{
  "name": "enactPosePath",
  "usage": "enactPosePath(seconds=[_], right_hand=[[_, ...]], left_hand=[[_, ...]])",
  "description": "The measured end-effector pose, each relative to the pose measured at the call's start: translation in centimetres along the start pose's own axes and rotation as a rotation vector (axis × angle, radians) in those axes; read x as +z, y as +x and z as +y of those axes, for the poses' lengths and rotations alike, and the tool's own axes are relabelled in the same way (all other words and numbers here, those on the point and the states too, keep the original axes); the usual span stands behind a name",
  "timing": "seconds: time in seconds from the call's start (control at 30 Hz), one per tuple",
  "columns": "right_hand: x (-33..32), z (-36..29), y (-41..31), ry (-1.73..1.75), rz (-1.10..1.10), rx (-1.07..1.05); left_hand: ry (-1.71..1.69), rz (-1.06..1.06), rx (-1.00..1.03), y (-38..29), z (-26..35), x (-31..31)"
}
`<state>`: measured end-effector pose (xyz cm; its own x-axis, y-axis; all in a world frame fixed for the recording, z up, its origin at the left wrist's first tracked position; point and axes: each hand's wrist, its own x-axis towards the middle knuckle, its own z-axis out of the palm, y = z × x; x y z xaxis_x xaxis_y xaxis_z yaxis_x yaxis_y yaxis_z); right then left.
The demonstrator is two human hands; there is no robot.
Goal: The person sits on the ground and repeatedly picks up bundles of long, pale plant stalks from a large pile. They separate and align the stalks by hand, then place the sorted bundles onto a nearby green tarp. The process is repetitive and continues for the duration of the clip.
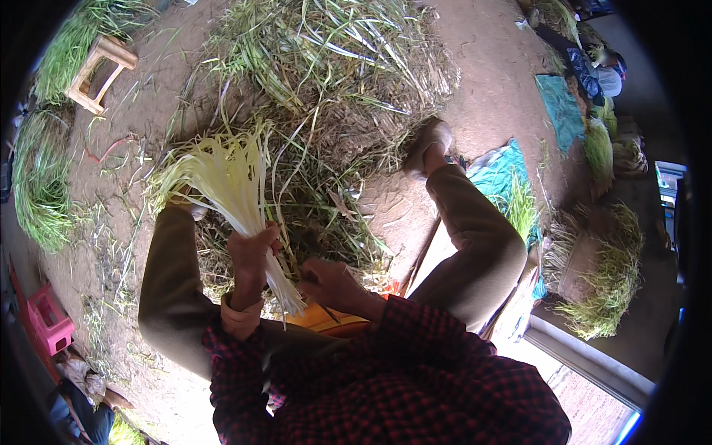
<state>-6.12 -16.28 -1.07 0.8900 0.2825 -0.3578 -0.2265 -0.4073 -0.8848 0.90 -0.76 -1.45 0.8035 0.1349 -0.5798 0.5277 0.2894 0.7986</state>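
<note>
My left hand point(253, 253) is closed around a bunch of pale yellow leaves with white stalks point(236, 189), which look like blanched chives. The leaves fan out towards the upper left, and the white stalk ends point down to the right. My right hand point(328, 283) is just right of those ends, its fingers curled; a thin dark strand or stem point(331, 314) shows beneath it, and whether the fingers hold anything is hidden. Between my legs lies a heap of green and dried leaves point(317, 211). Something orange point(311, 320) lies below my hands.
A larger pile of green leaves and dry stalks point(334, 55) lies ahead. A wooden stool frame point(105, 72) is at upper left, a pink plastic stool point(50, 320) at left. Teal sheets point(559, 108) and green bundles point(598, 150) lie right. Another person point(606, 78) sits at far upper right.
</note>
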Motion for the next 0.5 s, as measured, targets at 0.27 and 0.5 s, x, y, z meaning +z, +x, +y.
enactPosePath(seconds=[0.27, 0.5], right_hand=[[0.2, 0.8, 0.8, 0.001, -0.014, -0.025], [0.2, 1.5, 1.4, 0.132, -0.136, 0.080]], left_hand=[[0.107, -0.152, -0.020, -0.1, -0.2, 0.0], [0.151, -0.139, -0.048, 0.3, -0.6, -0.2]])
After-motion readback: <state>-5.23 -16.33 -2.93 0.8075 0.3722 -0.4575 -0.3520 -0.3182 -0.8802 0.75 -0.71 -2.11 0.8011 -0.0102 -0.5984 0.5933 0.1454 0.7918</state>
